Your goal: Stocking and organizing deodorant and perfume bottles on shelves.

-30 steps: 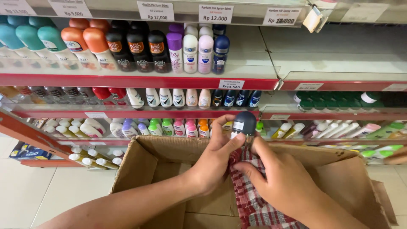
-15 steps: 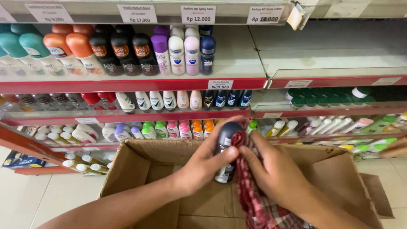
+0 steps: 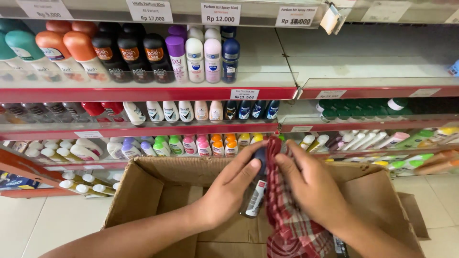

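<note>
My left hand (image 3: 233,186) grips a dark roll-on bottle (image 3: 256,193) with a pale lower body, held upright over an open cardboard box (image 3: 143,191). My right hand (image 3: 313,188) presses a red and white checked cloth (image 3: 282,215) against the bottle's right side. The cloth hangs down into the box. The bottle's cap is partly hidden by my fingers and the cloth.
Red-edged shop shelves (image 3: 143,93) stand behind the box, packed with roll-on and spray bottles in many colours. The upper right shelf (image 3: 373,71) is bare. Green and white bottles (image 3: 358,110) fill the right middle rows. Pale tiled floor (image 3: 48,224) shows at the left.
Both hands have lowered the bottle from above the box rim down toward the box, and the cloth has come up around the bottle's right side.
</note>
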